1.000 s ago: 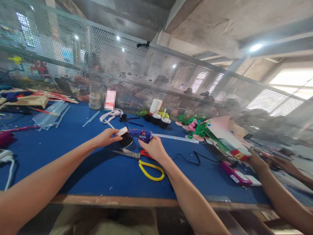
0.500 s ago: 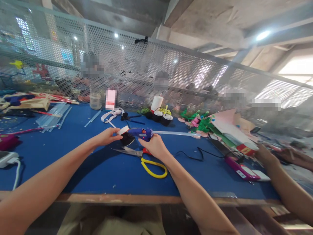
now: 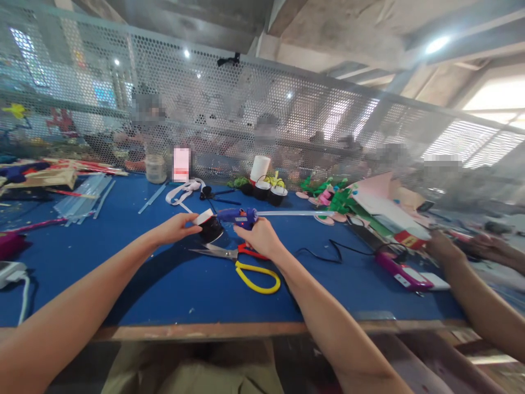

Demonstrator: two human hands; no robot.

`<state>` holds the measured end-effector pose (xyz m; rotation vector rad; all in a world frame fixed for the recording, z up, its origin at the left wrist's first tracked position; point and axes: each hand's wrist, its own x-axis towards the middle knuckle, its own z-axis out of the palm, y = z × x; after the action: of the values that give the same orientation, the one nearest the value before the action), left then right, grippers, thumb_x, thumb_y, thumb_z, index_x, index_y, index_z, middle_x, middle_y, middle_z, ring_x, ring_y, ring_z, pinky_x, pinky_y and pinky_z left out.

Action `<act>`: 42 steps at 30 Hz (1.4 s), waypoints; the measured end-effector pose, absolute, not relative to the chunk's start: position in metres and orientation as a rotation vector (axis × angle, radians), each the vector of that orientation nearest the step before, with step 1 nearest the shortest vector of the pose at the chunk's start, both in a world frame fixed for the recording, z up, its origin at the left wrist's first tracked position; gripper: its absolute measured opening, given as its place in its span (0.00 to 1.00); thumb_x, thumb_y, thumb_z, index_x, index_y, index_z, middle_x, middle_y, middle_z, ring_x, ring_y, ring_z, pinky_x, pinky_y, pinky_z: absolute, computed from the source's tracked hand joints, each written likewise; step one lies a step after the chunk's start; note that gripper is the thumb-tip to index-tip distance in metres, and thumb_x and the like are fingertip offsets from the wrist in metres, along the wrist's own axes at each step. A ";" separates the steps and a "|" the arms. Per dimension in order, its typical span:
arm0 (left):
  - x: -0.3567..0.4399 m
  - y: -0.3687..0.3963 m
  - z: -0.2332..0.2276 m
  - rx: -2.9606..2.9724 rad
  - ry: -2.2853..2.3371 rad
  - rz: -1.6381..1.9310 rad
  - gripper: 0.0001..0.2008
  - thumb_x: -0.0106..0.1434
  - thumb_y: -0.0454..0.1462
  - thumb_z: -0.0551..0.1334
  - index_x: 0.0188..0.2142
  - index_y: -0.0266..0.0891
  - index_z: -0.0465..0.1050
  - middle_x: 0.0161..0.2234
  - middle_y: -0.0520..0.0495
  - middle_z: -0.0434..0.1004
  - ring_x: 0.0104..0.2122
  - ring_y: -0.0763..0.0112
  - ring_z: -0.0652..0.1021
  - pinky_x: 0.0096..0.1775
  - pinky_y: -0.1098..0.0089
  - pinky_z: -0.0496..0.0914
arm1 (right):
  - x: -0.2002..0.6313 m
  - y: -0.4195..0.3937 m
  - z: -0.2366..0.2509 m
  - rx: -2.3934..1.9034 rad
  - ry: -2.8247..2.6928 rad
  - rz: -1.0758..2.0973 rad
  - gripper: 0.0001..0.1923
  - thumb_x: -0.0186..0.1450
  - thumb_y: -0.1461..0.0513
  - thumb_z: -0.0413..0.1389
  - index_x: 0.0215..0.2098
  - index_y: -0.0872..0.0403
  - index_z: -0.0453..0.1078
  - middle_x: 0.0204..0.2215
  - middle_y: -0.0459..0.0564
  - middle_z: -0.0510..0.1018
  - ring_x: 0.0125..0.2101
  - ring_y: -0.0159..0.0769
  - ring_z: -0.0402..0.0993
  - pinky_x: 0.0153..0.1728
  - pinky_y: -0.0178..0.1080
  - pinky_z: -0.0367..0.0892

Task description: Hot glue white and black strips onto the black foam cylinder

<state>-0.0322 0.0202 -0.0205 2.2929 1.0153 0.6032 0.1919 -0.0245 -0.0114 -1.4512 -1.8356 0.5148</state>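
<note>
My left hand (image 3: 177,227) pinches a small black cup (image 3: 211,230) with a white band (image 3: 204,216) along its upper edge, tilted over the table. In my right hand (image 3: 259,236) is a blue hot glue gun (image 3: 240,216), its nozzle pointing left at the cup. A long clear glue stick (image 3: 292,213) juts from the back of the gun. Whether the nozzle touches the cup I cannot tell. Just below both hands lie scissors (image 3: 257,278) with one yellow and one red handle, blades apart and pointing left.
White-topped black cups (image 3: 277,196) and a white roll (image 3: 260,167) stand by the mesh screen (image 3: 229,98). Left lie clear glue sticks (image 3: 82,198) and white ribbon (image 3: 176,192). At right are green craft pieces (image 3: 340,198), a purple power strip (image 3: 400,272) and another person's hand (image 3: 445,249).
The whole view has shifted slightly. The cup's white band now slants more steeply, and the glue gun sits a little farther right relative to the scissors. Both hands keep their holds.
</note>
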 end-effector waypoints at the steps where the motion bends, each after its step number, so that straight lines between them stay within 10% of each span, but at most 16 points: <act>1: -0.032 0.020 -0.020 2.287 1.015 0.605 0.16 0.56 0.44 0.53 0.34 0.33 0.68 0.34 0.44 0.74 0.36 0.63 0.72 0.41 0.66 0.63 | 0.192 -0.024 -0.012 -1.444 -1.838 0.522 0.12 0.51 0.58 0.51 0.13 0.54 0.61 0.07 0.43 0.63 0.18 0.33 0.67 0.21 0.32 0.60; 42: -0.031 0.017 -0.017 2.267 1.029 0.566 0.19 0.56 0.45 0.53 0.40 0.33 0.67 0.38 0.44 0.75 0.38 0.62 0.72 0.42 0.66 0.63 | 0.193 -0.022 -0.012 -1.422 -1.782 0.691 0.12 0.52 0.59 0.51 0.14 0.56 0.62 0.06 0.40 0.62 0.10 0.27 0.60 0.17 0.31 0.60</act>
<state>-0.0314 0.0170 -0.0174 2.2672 1.0294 0.5661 0.1935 -0.0224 -0.0121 -1.4219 -1.7817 0.6906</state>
